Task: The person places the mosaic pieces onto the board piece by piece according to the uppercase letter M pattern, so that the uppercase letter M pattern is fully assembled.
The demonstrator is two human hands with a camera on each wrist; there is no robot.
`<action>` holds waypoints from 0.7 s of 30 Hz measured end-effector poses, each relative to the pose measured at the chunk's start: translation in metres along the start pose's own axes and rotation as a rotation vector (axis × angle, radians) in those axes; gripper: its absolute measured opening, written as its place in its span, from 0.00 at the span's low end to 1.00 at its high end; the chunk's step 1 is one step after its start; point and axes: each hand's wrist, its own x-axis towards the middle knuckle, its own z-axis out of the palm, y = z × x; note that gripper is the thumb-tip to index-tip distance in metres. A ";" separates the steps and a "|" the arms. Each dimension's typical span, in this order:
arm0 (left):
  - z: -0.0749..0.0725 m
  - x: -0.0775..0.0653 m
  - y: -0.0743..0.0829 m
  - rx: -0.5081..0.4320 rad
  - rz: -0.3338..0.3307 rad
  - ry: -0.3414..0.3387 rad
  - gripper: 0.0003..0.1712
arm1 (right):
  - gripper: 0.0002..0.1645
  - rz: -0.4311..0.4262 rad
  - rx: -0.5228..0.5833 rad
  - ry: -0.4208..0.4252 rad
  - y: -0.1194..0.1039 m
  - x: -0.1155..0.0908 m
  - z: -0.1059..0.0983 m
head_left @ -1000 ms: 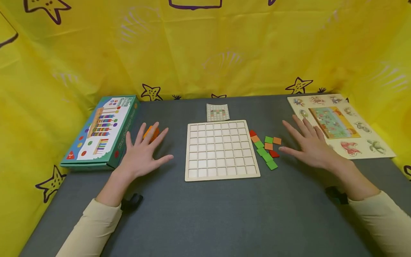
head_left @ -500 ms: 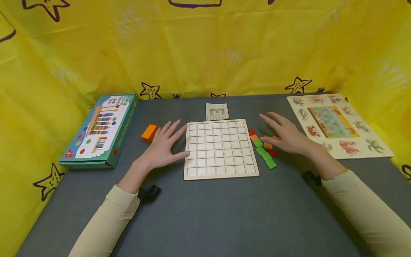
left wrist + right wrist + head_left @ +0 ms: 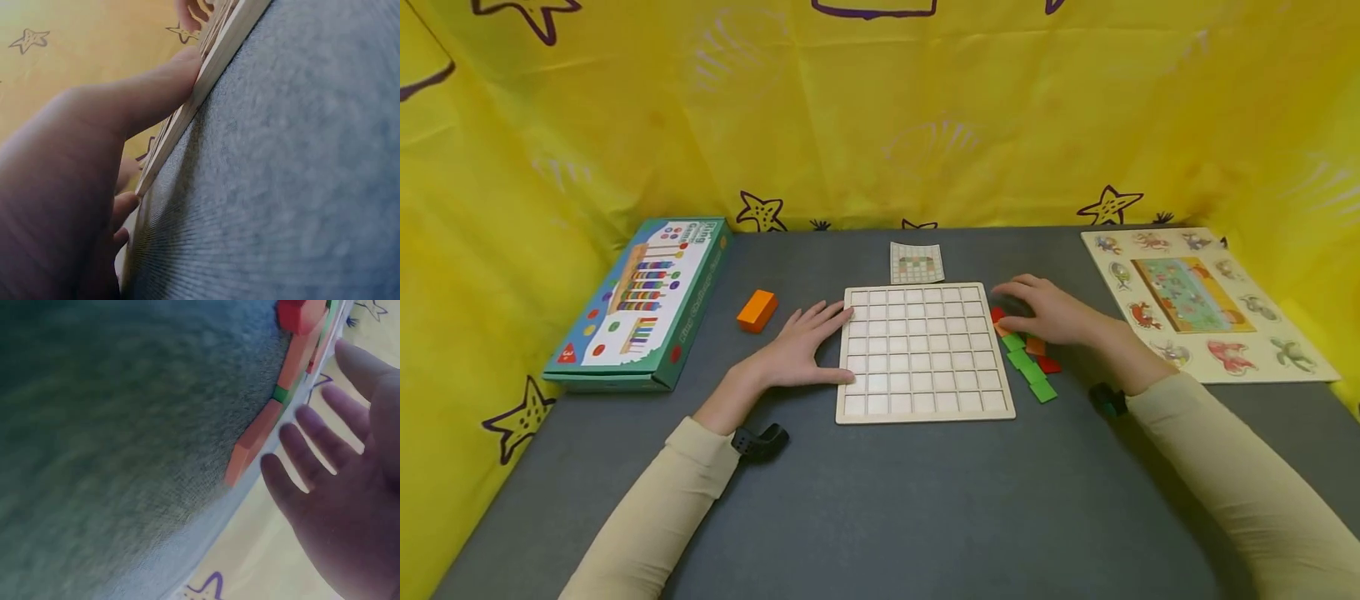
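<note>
A pale wooden grid board (image 3: 927, 354) lies flat in the middle of the table. My left hand (image 3: 797, 348) is at its left side, thumb and index fingertips right at the rim; in the left wrist view the thumb (image 3: 156, 90) lies along the board's edge. Just right of the board are several small square tiles in green (image 3: 1042, 390), red (image 3: 1049, 365) and orange (image 3: 1036, 346). Over their far end hovers my right hand (image 3: 1051, 313), hiding some of them. Its fingers are spread and relaxed in the right wrist view, close beside an orange tile (image 3: 257, 434).
Behind the board lies a small pattern card (image 3: 916, 263). An orange block (image 3: 757, 311) stands to the left, near a green game box (image 3: 640, 304). At the far right is a sea-animal puzzle board (image 3: 1213, 350). Yellow cloth (image 3: 880, 108) encloses the table's back and sides.
Both hands have moved inward: the left from beside the orange block to the board's left rim, the right from near the puzzle board to over the tiles. Board and tiles look unmoved.
</note>
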 end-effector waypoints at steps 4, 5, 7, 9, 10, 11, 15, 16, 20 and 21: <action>-0.002 0.002 -0.001 0.013 -0.002 -0.018 0.62 | 0.25 -0.004 -0.023 -0.010 0.002 0.007 -0.002; -0.003 0.002 0.000 0.016 -0.007 -0.022 0.62 | 0.24 -0.003 -0.027 -0.014 0.002 0.008 -0.002; -0.004 0.002 0.001 0.017 -0.018 -0.030 0.62 | 0.23 0.007 -0.027 -0.028 0.003 0.009 -0.002; -0.004 0.001 0.001 0.025 -0.025 -0.037 0.63 | 0.23 0.019 -0.024 -0.041 0.003 0.009 -0.002; -0.005 0.001 0.001 0.027 -0.028 -0.040 0.63 | 0.22 0.025 -0.020 -0.045 0.002 0.009 -0.002; -0.005 0.000 0.002 0.028 -0.031 -0.041 0.62 | 0.22 0.027 -0.017 -0.046 0.002 0.009 -0.001; -0.003 -0.001 0.000 0.038 -0.035 -0.039 0.62 | 0.18 0.019 -0.008 -0.031 0.001 0.010 0.000; -0.002 -0.001 0.000 0.038 -0.035 -0.038 0.62 | 0.17 0.012 -0.010 -0.027 0.001 0.010 0.001; 0.000 0.000 -0.002 0.035 -0.033 -0.039 0.62 | 0.14 0.022 -0.015 -0.016 0.001 0.012 0.002; 0.000 0.000 -0.003 0.035 -0.032 -0.040 0.62 | 0.13 0.026 -0.017 -0.014 0.002 0.013 0.003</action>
